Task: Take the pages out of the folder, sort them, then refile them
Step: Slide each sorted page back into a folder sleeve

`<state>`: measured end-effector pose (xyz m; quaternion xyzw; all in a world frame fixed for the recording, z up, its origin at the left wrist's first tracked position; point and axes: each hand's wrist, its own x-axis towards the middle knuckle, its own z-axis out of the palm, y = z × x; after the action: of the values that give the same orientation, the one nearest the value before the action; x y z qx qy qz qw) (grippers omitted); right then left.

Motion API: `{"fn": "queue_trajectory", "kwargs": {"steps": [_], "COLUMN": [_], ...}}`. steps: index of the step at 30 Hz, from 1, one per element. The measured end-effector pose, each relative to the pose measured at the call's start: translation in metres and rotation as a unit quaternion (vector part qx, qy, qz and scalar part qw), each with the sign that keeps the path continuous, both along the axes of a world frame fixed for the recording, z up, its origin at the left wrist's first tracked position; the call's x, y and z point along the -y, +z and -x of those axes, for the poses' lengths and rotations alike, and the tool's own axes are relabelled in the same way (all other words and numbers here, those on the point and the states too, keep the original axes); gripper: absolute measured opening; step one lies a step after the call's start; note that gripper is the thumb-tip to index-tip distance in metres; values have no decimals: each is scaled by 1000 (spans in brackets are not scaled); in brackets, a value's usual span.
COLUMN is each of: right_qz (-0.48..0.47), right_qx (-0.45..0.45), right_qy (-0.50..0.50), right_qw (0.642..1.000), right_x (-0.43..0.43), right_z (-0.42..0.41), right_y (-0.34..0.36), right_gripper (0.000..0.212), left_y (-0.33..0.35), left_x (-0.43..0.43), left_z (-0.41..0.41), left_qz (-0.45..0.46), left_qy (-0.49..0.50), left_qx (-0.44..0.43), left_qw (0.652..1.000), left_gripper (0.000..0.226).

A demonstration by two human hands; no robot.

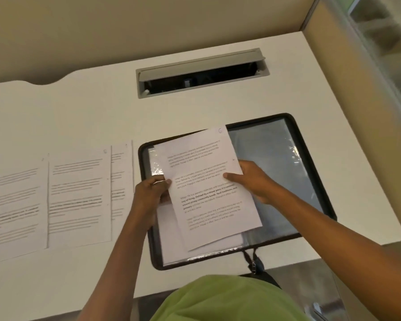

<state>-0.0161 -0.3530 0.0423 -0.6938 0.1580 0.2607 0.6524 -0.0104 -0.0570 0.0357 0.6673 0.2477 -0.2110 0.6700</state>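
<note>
Gripping one page (208, 181), both hands hold it above the folder (308, 172).

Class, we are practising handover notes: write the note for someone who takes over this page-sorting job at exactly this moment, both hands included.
Left hand pinches the left edge of one printed page; right hand grips its right edge, thumb on top.
The page is tilted above the open folder, which lies on the table.
Three pages lie in an overlapping row left of the folder.
Done: those three are out.
Left: more white paper sits in the folder's left side; empty it, sort, refile.
</note>
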Motion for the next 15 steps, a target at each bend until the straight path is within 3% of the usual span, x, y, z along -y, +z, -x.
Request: {"fn": "queue_trajectory", "kwargs": {"steps": [4, 6, 9, 12, 15], "right_qz": [3, 7, 17, 9, -1], "right_qx": [-5, -1, 0, -12, -25], "right_qy": [-32, -55, -76, -91, -95], "right_qw": [999, 998, 997, 996, 995], "right_x": [58, 86, 127, 162, 187], "right_z": [12, 18, 24, 27, 28], "right_y": [2, 3, 5, 6, 9], "right_gripper": [35, 34, 33, 37, 32], "left_y": [-2, -5, -12, -27, -28], "left_x": [54, 78, 110, 141, 170], "left_z": [-8, -17, -41, -73, -100], "left_qz": [-47, -150, -294, -350, -368], "left_qy": [-64, -102, -184, -281, -345], "left_qx": [32, 91, 196, 284, 298], "left_qw": [996, 979, 917, 847, 810], "left_gripper": [16, 24, 34, 39, 49]}}
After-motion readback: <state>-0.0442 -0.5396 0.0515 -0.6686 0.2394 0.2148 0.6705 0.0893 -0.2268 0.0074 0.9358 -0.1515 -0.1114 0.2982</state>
